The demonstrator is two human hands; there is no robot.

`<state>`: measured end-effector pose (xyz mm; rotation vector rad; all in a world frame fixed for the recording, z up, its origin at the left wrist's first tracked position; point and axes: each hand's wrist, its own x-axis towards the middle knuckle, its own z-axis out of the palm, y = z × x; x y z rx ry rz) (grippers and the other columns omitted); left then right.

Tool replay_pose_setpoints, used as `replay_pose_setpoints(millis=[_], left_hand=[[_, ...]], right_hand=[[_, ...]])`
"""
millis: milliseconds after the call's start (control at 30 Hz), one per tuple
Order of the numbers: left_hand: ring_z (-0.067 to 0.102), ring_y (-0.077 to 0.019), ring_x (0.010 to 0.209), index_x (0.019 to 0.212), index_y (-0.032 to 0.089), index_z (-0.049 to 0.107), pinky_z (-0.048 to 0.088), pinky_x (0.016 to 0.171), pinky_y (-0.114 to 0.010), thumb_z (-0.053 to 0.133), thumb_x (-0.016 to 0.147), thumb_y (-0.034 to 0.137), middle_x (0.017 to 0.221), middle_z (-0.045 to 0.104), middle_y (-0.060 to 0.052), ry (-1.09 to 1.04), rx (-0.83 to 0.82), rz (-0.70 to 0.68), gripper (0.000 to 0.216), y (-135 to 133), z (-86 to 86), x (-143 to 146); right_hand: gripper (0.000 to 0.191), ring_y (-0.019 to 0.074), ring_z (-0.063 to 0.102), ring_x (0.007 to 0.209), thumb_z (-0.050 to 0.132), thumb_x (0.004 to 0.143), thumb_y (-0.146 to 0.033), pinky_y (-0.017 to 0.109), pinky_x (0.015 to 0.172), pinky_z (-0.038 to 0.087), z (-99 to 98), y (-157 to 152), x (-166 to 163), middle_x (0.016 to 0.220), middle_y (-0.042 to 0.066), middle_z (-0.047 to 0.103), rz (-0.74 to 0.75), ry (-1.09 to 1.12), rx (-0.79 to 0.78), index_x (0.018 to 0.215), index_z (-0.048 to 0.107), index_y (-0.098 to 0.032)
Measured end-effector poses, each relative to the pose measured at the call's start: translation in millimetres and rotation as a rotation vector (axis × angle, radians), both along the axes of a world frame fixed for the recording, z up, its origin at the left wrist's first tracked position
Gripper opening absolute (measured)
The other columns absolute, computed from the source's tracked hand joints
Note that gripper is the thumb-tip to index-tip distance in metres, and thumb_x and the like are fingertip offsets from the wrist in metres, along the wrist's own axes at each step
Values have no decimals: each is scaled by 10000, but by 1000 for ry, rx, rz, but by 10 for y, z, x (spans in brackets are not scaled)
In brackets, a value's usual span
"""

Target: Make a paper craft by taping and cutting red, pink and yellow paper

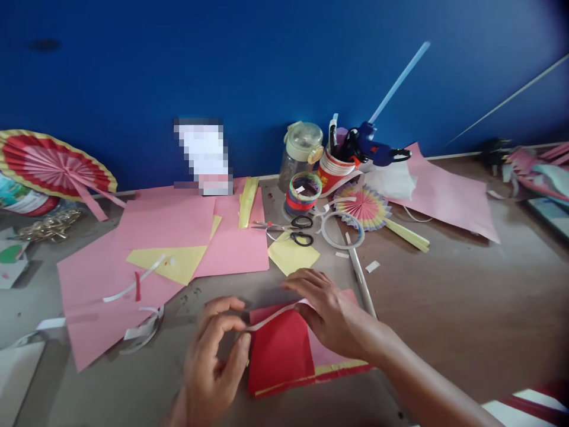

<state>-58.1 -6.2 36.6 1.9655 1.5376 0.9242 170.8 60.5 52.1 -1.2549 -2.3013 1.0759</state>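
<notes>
A narrow white strip of tape [275, 316] stretches slightly bowed between my two hands, along the upper edge of a red sheet of paper [282, 356]. My left hand [217, 353] pinches the strip's left end between thumb and forefinger at the paper's corner. My right hand [335, 311] is closed around its other end, which disappears between thumb and fingers; the exact grip is partly hidden. The red sheet lies in a layered stack with pink paper [326, 347] and a yellow edge showing beneath.
Beyond my hands lie black-handled scissors [284, 226], a tape roll [342, 230], a yellow paper piece [293, 254] and pink sheets [169, 219]. A bottle [302, 148], a cup of tools [333, 169] and paper fans [57, 166] stand near the blue wall. A metallic rod [361, 276] lies right.
</notes>
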Motion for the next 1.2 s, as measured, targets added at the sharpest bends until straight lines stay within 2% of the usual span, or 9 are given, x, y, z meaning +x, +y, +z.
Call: replay_pose_setpoints(millis=[200,400,500,600,700,867,1033,1100,1200], left_hand=[[563,-199,1031,999,219,485,511,847,-336,507,842,89,1068,552,-88,-87,53,-30,205,-25,48,3],[588,-211,1048,1044,206,473,500,912,-390,594,779,60,1036,614,-81,103,374,-66,326,-69,251,56],[643,-196,953,1042,224,460,485,924,-432,608,777,69,982,655,-59,167,432,-69,341,-131,334,88],[676,-171,839,988,242,456,443,957,-451,596,777,51,895,686,-19,221,458,-40,316,-200,378,128],[684,-156,775,908,239,458,366,1019,-447,582,780,44,806,701,12,233,477,-34,265,-254,407,207],[679,-157,718,827,228,482,220,1072,-436,599,805,98,780,718,-5,320,525,25,176,-291,414,357],[638,-182,718,846,223,524,290,979,-438,629,814,127,774,674,-22,462,633,190,146,-269,385,352],[630,-183,752,895,213,523,313,958,-434,658,780,88,813,653,-37,473,685,180,217,-266,387,337],[624,-175,791,939,209,519,338,961,-427,666,733,16,873,624,-48,457,776,78,319,-274,408,344]], right_hand=[[426,237,547,1050,510,805,-72,399,920,385,24,-9,151,1087,116,637,136,-173,-1,1223,532,-149],[419,226,608,971,489,807,-74,325,823,428,92,-80,315,1053,85,678,65,-306,-90,1203,568,-186],[437,230,616,987,496,796,-91,309,816,435,130,-117,393,1095,85,674,52,-295,-128,1213,571,-199],[424,208,641,899,467,806,-102,274,736,443,136,-147,457,1015,77,693,13,-263,-208,1202,579,-204],[399,189,645,823,471,803,-117,251,681,433,113,-175,500,955,60,698,3,-222,-218,1167,600,-218],[376,202,633,937,501,783,-121,265,752,442,117,-252,523,1023,63,692,7,-180,-184,1121,631,-220],[338,198,626,970,556,814,-202,282,824,461,219,-307,591,1070,63,677,85,-122,-212,1144,629,-214],[334,203,596,1051,556,844,-244,298,887,453,298,-276,614,1157,78,643,146,-82,-197,1169,625,-205],[320,181,565,1114,490,902,-246,285,940,427,473,-187,570,1218,87,610,147,41,-142,1187,622,-183]])
